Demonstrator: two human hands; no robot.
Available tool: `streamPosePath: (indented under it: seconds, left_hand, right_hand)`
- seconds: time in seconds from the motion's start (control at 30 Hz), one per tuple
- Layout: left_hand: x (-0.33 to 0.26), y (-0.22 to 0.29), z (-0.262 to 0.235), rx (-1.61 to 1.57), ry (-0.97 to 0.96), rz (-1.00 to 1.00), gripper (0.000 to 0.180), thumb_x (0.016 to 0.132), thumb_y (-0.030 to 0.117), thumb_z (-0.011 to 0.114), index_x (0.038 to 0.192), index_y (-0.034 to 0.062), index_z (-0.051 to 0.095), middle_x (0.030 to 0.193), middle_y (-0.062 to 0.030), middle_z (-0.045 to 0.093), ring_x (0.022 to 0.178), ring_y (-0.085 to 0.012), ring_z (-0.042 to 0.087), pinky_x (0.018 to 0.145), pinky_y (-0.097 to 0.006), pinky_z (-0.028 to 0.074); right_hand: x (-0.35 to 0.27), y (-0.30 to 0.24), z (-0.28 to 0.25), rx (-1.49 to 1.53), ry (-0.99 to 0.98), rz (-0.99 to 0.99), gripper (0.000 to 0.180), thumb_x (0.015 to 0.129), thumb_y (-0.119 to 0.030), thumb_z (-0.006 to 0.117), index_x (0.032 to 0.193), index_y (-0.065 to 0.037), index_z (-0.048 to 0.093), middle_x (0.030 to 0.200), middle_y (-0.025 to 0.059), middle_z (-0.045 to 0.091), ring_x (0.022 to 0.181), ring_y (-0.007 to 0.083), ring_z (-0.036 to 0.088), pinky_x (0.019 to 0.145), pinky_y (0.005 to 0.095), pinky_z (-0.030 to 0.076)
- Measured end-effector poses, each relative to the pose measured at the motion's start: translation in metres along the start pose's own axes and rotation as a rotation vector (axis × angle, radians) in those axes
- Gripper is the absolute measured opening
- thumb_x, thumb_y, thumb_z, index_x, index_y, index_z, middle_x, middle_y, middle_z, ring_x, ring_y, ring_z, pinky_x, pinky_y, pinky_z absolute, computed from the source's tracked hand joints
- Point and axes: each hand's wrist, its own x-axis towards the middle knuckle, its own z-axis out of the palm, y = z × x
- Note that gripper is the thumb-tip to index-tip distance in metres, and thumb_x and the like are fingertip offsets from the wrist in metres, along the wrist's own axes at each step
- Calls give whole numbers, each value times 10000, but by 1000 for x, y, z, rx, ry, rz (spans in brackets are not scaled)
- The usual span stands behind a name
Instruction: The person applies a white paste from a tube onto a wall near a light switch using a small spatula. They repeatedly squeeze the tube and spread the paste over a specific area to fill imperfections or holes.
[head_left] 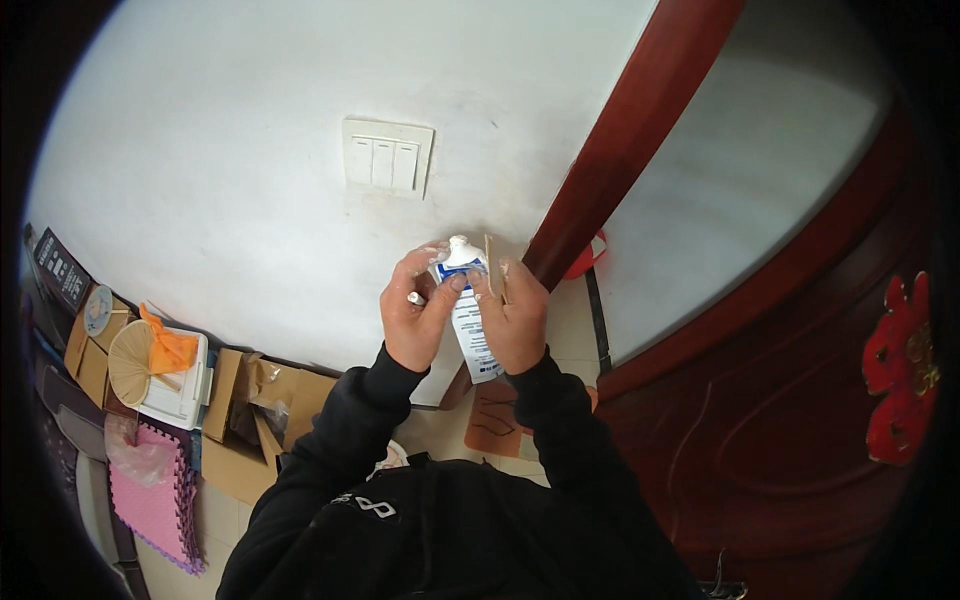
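Note:
A white and blue squeeze tube is upright between my two hands in front of the wall, its nozzle end up with white paste around the tip. My left hand is closed round its left side, thumb pressed on the front. A small white piece, perhaps a cap, sticks out by the left fingers. My right hand grips the tube's right side, its thumb also on the front. Between the right fingers stands a thin, flat beige strip, smeared white. White residue marks the fingers of both hands.
A three-rocker wall switch is above the hands on a scuffed white wall. To the right are a dark red door frame and door. Cardboard boxes, a fan and pink foam mats lie lower left.

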Motion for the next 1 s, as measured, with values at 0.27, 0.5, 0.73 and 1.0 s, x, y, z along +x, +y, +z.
streamPosePath:
  seconds: [0.27, 0.5, 0.73, 1.0]
  left_hand:
    - [22, 8, 9, -73, 41, -48, 257, 849, 59, 639, 1068, -4, 520, 814, -24, 605, 664, -43, 470, 567, -200, 399]
    - [27, -2, 15, -207, 121, -19, 210, 849, 39, 635, 996, 10, 488, 918, -77, 627, 667, -51, 482, 571, -202, 410]
    - [39, -10, 22, -199, 178, 69, 187, 848, -8, 618, 955, 16, 467, 1040, -140, 627, 732, -100, 576, 610, -233, 472]
    - [48, -31, 30, -260, 243, 185, 219, 806, -96, 580, 956, 22, 473, 993, -149, 630, 797, -170, 627, 670, -285, 516]
  right_hand:
    - [31, -14, -8, 215, -67, 149, 243, 820, -53, 634, 1030, 32, 547, 762, 204, 593, 671, 325, 620, 602, 343, 477]
    - [57, -8, -15, 26, -252, -104, 182, 810, -12, 615, 985, 25, 585, 758, 127, 597, 658, 208, 570, 600, 295, 461]
    - [78, -2, -7, -140, -245, -368, 210, 643, 55, 565, 841, -15, 563, 697, 155, 517, 626, 364, 535, 521, 398, 430]
    - [74, 12, 8, -245, -165, -460, 240, 625, 25, 591, 861, -18, 584, 681, 134, 505, 586, 339, 527, 486, 400, 420]
